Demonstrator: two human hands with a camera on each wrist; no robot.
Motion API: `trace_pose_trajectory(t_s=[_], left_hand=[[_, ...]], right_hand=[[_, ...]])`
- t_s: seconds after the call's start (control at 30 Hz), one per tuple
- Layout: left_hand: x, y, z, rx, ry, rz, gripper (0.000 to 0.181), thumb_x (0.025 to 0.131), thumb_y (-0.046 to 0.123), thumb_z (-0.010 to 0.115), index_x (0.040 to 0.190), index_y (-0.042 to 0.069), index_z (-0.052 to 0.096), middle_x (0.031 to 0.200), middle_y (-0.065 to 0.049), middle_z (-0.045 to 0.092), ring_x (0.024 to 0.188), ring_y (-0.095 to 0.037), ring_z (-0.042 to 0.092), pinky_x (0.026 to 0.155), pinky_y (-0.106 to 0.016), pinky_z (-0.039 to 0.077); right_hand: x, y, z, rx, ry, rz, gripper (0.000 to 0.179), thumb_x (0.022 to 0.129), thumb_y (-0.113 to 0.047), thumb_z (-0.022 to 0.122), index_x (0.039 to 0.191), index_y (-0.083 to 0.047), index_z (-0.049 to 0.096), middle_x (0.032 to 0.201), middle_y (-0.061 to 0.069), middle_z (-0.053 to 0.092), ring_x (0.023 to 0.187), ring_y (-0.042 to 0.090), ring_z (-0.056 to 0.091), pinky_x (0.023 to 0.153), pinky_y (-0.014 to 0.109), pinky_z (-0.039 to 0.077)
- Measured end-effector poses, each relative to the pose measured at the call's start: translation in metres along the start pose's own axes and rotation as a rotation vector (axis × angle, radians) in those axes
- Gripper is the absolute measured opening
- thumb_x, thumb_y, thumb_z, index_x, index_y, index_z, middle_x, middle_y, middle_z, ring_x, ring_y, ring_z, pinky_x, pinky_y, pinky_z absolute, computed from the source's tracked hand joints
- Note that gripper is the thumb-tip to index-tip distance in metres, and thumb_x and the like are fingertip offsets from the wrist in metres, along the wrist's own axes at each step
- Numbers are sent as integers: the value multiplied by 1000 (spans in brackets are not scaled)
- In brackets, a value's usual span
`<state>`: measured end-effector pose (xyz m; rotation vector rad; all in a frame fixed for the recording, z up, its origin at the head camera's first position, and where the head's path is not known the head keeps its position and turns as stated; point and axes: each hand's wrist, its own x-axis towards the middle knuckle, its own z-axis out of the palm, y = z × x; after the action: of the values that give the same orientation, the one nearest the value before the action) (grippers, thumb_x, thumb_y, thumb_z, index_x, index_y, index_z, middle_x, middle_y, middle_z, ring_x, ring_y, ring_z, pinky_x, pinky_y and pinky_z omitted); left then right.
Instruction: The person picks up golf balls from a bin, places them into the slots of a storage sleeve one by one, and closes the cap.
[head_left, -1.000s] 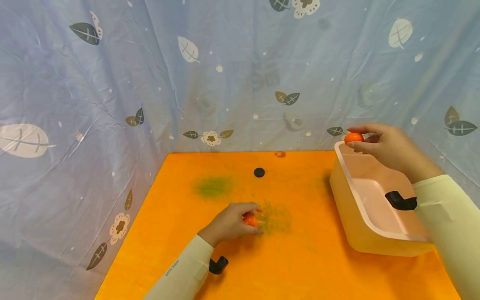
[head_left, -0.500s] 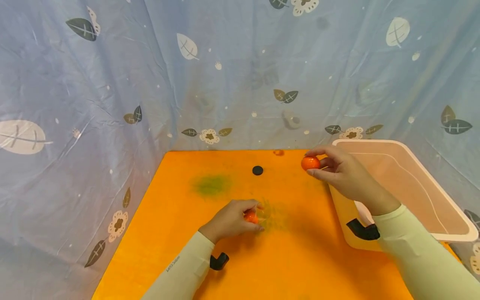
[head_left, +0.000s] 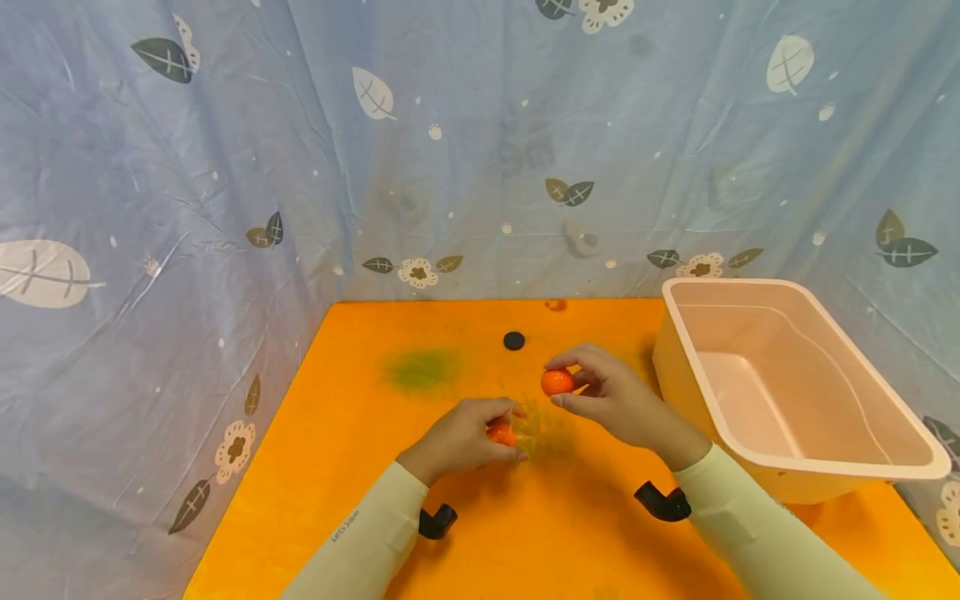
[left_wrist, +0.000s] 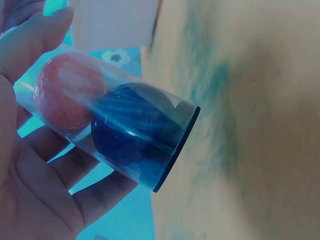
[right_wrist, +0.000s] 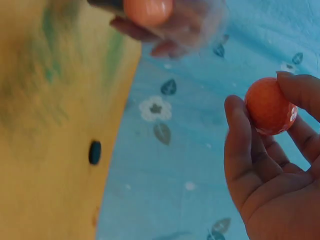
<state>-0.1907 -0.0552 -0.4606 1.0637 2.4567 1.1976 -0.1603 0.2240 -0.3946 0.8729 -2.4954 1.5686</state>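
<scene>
R hand (head_left: 611,400) w/ orange ball (head_left: 557,382), L hand (head_left: 463,442) w/ clear tube (left_wrist: 112,120)

On my head cam, L hand's lower ctr of frame, fingers curled round the tube; my L wrist cam shows 2 balls inside, a reddish ball (left_wrist: 70,90) & a dark blue ball (left_wrist: 131,127) next to the black base (left_wrist: 177,150). R hand, just right of ctr, pinches its ball near the tube, apart from it. I've got a black disc (head_left: 513,341) on the table (head_left: 337,467), upper ctr, & a pink bin (head_left: 757,383) at right.
</scene>
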Motion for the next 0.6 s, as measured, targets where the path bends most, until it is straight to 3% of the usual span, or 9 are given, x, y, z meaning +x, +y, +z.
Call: trace_pose_trajectory(t_s=[0.1, 0.27, 0.6], left_hand=[[0, -1, 0, -2, -1, 6, 35, 90, 33, 95, 117, 24, 75, 88, 12, 65, 71, -11, 57, 63, -27, 47], [-1, 0, 0, -5, -6, 8, 30, 91, 31, 93, 105, 25, 68, 82, 8, 58, 70, -12, 54, 62, -27, 43], [-2, 2, -2, -46, -7, -20, 32, 91, 32, 94, 114, 27, 72, 89, 7, 66, 73, -14, 59, 64, -28, 49]], right_hand=[[-1, 4, 13, -39, -22, -22, 34, 97, -7, 85, 128, -13, 73, 117, 0, 68, 89, 22, 69, 71, 34, 58], [-4, 9, 29, -28, -76, 15, 32, 97, -11, 86, 126, -18, 74, 114, -4, 68, 83, 23, 64, 68, 35, 55], [-3, 11, 37, 5, -109, 34, 33, 98, -9, 85, 128, -17, 74, 115, -2, 67, 82, 24, 63, 69, 34, 55]])
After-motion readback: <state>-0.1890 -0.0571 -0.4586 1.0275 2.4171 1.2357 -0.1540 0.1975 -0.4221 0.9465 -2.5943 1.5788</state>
